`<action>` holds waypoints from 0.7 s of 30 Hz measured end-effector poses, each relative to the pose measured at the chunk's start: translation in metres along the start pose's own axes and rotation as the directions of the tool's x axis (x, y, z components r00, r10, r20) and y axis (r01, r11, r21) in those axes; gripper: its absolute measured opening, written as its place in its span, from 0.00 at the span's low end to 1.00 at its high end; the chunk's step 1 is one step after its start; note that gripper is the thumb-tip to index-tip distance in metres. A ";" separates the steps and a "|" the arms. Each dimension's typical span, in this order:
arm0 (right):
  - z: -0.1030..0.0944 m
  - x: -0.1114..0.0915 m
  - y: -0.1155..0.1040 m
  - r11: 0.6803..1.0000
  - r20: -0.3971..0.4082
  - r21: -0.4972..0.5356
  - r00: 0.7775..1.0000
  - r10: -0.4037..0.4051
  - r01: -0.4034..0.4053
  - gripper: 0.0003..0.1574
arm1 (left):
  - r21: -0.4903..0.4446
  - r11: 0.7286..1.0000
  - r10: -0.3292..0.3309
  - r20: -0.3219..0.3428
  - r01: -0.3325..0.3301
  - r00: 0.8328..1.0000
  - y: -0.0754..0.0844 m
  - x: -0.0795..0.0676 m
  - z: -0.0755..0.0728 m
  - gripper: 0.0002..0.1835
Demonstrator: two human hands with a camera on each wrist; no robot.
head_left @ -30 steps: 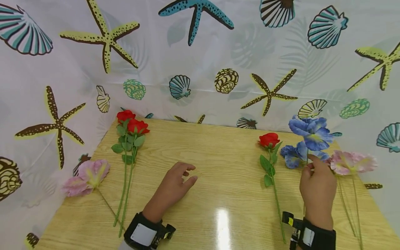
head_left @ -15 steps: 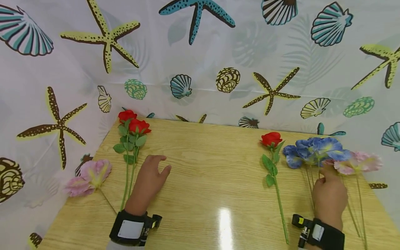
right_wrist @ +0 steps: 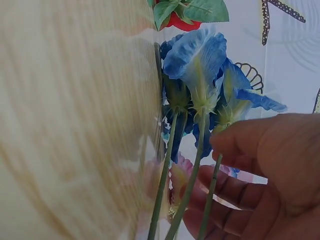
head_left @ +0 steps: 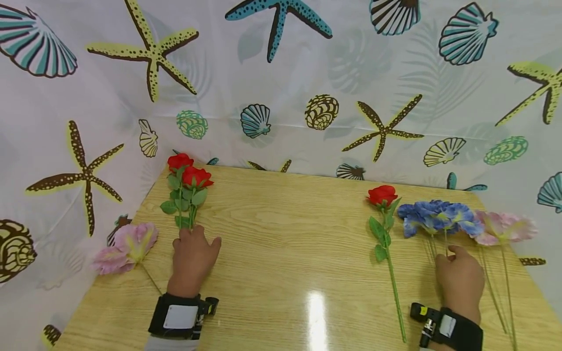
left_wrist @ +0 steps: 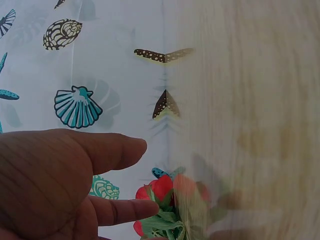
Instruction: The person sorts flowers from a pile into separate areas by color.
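Observation:
Two red roses [head_left: 196, 176] lie at the left of the table. My left hand [head_left: 193, 258] is over their green stems just below the leaves. In the left wrist view its thumb [left_wrist: 117, 150] and a finger [left_wrist: 125, 210] are extended, the finger reaching the rose leaves [left_wrist: 165, 225]. Whether they touch the stems is hidden. On the right, my right hand [head_left: 461, 278] holds one blue flower [head_left: 458, 217] by its stem, thumb in front and loosely bent fingers behind. Other blue flowers [right_wrist: 197, 60] lie close beside it, their stems alongside.
A single red rose [head_left: 383, 196] lies left of the blue flowers. Pink flowers [head_left: 505, 229] lie to their right, and more pink flowers [head_left: 127, 248] at the far left. A patterned cloth [head_left: 281, 92] rises behind the wooden table [head_left: 285, 243].
My left hand has moved left from the table's middle onto the rose stems. My right hand has shifted right and lowered the raised blue flower beside the others.

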State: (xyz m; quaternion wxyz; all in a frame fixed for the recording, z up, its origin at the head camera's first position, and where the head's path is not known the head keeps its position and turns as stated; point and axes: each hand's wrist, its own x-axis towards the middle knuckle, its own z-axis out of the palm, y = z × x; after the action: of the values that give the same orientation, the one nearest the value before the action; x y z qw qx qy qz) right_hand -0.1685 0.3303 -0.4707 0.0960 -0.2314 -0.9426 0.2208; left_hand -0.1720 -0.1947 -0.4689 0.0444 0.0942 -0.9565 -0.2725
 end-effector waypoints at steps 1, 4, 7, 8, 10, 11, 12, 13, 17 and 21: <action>0.000 0.000 0.000 1.000 0.008 0.005 1.000 0.013 -0.013 0.29 | 0.001 1.000 -0.003 0.007 0.003 1.000 -0.001 0.000 0.000 0.29; -0.002 0.002 -0.001 0.999 0.028 0.013 0.999 0.038 -0.038 0.34 | 0.016 1.000 -0.009 0.019 0.009 1.000 -0.004 0.001 0.000 0.28; -0.004 0.004 -0.001 0.999 0.076 0.027 0.996 0.041 -0.043 0.41 | 0.035 0.999 -0.023 0.026 0.022 0.999 -0.007 0.002 -0.002 0.28; -0.005 0.004 -0.001 0.999 0.100 0.031 0.994 0.035 -0.038 0.44 | 0.039 0.999 -0.027 0.027 0.026 0.999 -0.008 0.002 -0.002 0.27; -0.006 0.006 -0.001 0.999 0.157 0.027 0.987 0.025 -0.030 0.50 | 0.037 0.999 -0.027 0.025 0.026 0.999 -0.009 0.002 -0.005 0.25; -0.006 0.007 -0.001 1.000 0.187 0.020 0.982 0.019 -0.023 0.53 | 0.041 0.999 -0.022 0.024 0.021 0.999 -0.010 0.002 -0.006 0.23; -0.006 0.007 -0.001 1.000 0.216 0.017 0.976 0.014 -0.018 0.56 | 0.043 0.999 -0.013 0.021 0.012 1.000 -0.011 0.002 -0.007 0.20; -0.007 0.008 -0.001 1.000 0.243 0.011 0.970 0.010 -0.013 0.58 | 0.048 0.999 -0.001 0.022 0.000 1.000 -0.012 0.001 -0.007 0.18; -0.011 0.005 -0.003 1.000 0.279 -0.011 0.960 -0.012 0.015 0.63 | 0.077 0.997 0.023 0.051 -0.027 0.998 -0.014 -0.002 -0.011 0.10; -0.024 -0.002 -0.014 0.999 0.263 -0.017 0.965 -0.023 0.028 0.64 | 0.096 0.995 0.002 0.116 -0.014 0.993 -0.015 -0.003 -0.013 0.09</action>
State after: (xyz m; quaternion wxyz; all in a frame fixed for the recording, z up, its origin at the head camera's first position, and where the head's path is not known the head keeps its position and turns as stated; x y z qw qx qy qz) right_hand -0.1658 0.3271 -0.4428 -0.0293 -0.1890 -0.9520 0.2388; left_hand -0.1648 -0.2133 -0.4656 -0.0148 0.0764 -0.9699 -0.2307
